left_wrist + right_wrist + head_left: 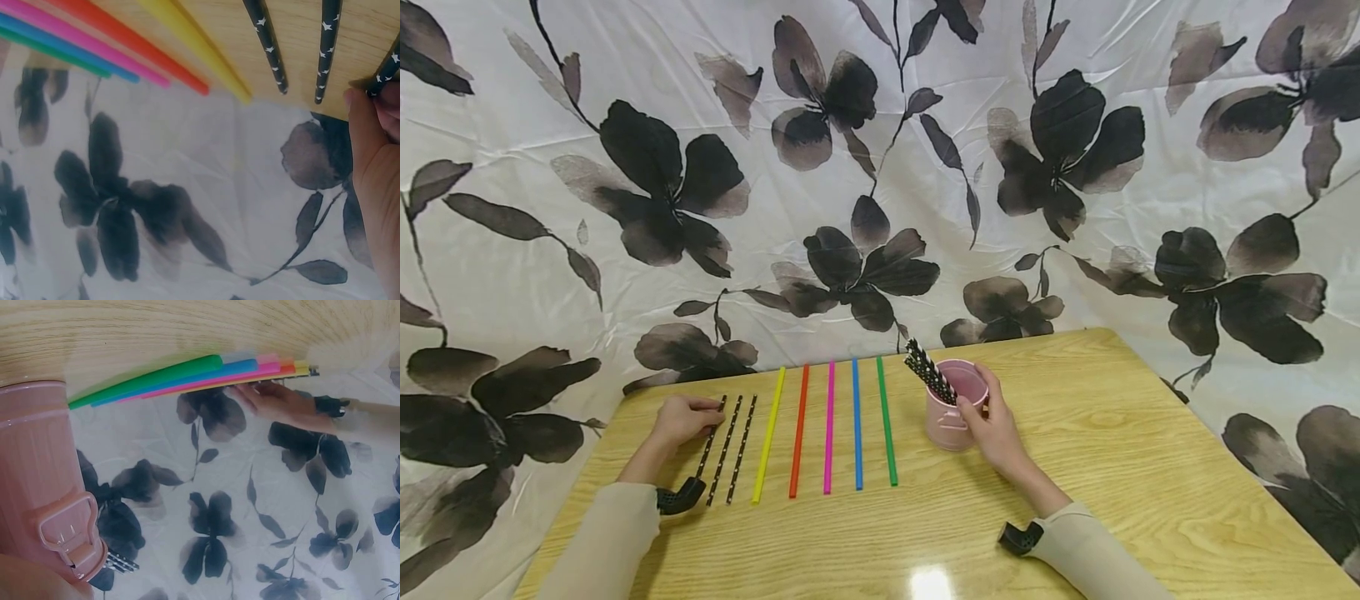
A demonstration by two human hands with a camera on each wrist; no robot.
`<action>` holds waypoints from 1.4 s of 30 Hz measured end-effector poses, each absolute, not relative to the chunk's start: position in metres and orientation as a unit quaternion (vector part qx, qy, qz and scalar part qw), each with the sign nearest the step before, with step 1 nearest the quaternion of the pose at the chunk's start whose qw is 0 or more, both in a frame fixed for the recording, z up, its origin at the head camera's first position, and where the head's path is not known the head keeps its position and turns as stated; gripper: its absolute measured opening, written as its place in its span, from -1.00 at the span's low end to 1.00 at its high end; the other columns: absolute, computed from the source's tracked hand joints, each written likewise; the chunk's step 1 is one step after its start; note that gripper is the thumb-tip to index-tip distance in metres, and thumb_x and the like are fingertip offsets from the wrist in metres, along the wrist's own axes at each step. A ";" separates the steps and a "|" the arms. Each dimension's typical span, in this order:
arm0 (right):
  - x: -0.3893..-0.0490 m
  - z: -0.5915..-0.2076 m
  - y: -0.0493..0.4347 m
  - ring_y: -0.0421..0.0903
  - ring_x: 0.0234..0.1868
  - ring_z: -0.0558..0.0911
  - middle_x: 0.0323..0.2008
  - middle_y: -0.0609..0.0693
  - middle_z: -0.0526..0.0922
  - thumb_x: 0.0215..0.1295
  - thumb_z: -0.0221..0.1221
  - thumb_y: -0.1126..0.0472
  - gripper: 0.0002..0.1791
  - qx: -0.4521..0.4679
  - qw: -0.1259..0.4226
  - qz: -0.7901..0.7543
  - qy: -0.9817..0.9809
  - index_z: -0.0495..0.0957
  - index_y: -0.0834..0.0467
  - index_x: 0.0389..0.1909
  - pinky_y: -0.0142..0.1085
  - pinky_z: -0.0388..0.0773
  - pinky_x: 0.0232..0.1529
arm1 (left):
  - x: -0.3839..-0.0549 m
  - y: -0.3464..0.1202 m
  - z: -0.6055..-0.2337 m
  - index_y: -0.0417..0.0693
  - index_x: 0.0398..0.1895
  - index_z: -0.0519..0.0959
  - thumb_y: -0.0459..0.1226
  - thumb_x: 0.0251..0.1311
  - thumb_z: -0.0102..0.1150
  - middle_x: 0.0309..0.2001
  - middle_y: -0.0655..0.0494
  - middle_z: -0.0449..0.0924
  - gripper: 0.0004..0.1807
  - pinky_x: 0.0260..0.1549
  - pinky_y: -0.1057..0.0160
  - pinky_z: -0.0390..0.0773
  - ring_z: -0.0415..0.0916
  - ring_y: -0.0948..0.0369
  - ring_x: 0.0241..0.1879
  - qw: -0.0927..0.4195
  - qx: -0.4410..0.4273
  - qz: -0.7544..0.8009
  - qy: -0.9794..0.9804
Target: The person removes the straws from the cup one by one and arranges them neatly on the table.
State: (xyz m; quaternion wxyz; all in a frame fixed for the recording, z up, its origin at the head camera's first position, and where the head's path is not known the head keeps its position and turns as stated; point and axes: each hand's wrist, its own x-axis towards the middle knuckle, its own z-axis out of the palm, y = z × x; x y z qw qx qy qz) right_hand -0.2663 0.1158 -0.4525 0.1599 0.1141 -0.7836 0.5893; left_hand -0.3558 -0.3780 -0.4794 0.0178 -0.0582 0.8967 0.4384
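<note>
My left hand pinches the far end of the leftmost black straw, patterned with small white stars, which lies on the table at the left. Two more black star-patterned straws lie just right of it. On the right, my right hand grips a pink metal bucket by its rim, thumb at the front. Several black-and-white patterned straws lean out of the bucket toward the left. A small side handle shows on the bucket in the right wrist view.
Between the black straws and the bucket lie a yellow straw, a red straw, a pink straw, a blue straw and a green straw, spaced in a row. A floral cloth hangs behind the wooden table.
</note>
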 end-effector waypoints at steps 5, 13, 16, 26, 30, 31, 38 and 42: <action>-0.266 -0.452 0.116 0.09 -0.11 0.46 0.06 0.31 0.32 0.23 0.07 0.16 -0.35 0.116 0.161 0.591 -0.782 0.03 0.12 0.29 -0.10 0.44 -0.16 | -0.358 -0.377 -0.481 -0.30 -0.08 0.52 -0.25 0.01 0.23 -0.09 -0.24 0.47 -0.59 -0.49 0.29 0.56 0.53 0.22 -0.36 0.010 -0.054 0.414 0.909; -0.265 -0.451 0.116 0.08 -0.12 0.46 0.06 0.30 0.32 0.23 0.07 0.16 -0.35 0.114 0.159 0.590 -0.783 0.02 0.11 0.29 -0.10 0.44 -0.17 | -0.359 -0.378 -0.483 -0.30 -0.10 0.53 -0.24 0.00 0.24 -0.11 -0.23 0.48 -0.60 -0.55 0.34 0.53 0.52 0.21 -0.39 -0.001 -0.046 0.396 0.917; -0.265 -0.451 0.115 0.09 -0.13 0.46 0.06 0.30 0.32 0.23 0.07 0.16 -0.35 0.112 0.159 0.590 -0.783 0.02 0.12 0.29 -0.10 0.44 -0.18 | -0.359 -0.378 -0.483 -0.30 -0.11 0.54 -0.23 -0.01 0.24 -0.12 -0.23 0.49 -0.60 -0.59 0.39 0.50 0.51 0.22 -0.41 -0.007 -0.044 0.386 0.922; -0.266 -0.452 0.115 0.11 -0.04 0.42 0.08 0.29 0.30 0.24 0.06 0.16 -0.35 0.117 0.160 0.592 -0.781 0.02 0.13 0.29 -0.06 0.40 -0.11 | -0.356 -0.376 -0.482 -0.32 -0.13 0.54 -0.24 -0.02 0.25 -0.15 -0.23 0.51 -0.61 -0.63 0.42 0.48 0.52 0.23 -0.44 -0.007 -0.040 0.386 0.922; -0.266 -0.452 0.115 0.12 -0.04 0.41 0.08 0.30 0.30 0.23 0.07 0.16 -0.35 0.116 0.160 0.592 -0.781 0.02 0.13 0.29 -0.05 0.39 -0.09 | -0.357 -0.376 -0.482 -0.31 -0.13 0.54 -0.23 -0.02 0.25 -0.16 -0.22 0.51 -0.60 -0.62 0.43 0.48 0.52 0.23 -0.43 -0.007 -0.041 0.388 0.921; -0.266 -0.452 0.115 0.12 -0.04 0.41 0.08 0.30 0.30 0.23 0.07 0.16 -0.35 0.115 0.161 0.591 -0.782 0.03 0.13 0.29 -0.05 0.39 -0.09 | -0.357 -0.376 -0.482 -0.31 -0.13 0.54 -0.22 -0.02 0.25 -0.16 -0.22 0.52 -0.59 -0.62 0.43 0.49 0.52 0.23 -0.43 -0.006 -0.042 0.389 0.920; -0.266 -0.453 0.116 0.15 -0.03 0.41 0.08 0.30 0.30 0.23 0.07 0.16 -0.36 0.119 0.164 0.590 -0.782 0.03 0.13 0.29 -0.05 0.39 -0.09 | -0.358 -0.377 -0.483 -0.31 -0.12 0.54 -0.22 -0.02 0.25 -0.13 -0.22 0.50 -0.59 -0.55 0.36 0.53 0.52 0.24 -0.42 0.010 -0.050 0.401 0.915; -0.266 -0.453 0.117 0.17 -0.02 0.40 0.08 0.31 0.30 0.22 0.07 0.16 -0.36 0.122 0.162 0.591 -0.781 0.03 0.13 0.28 -0.04 0.39 -0.08 | -0.358 -0.377 -0.483 -0.32 -0.12 0.53 -0.22 -0.01 0.25 -0.12 -0.23 0.48 -0.59 -0.54 0.35 0.53 0.52 0.24 -0.42 0.010 -0.052 0.404 0.913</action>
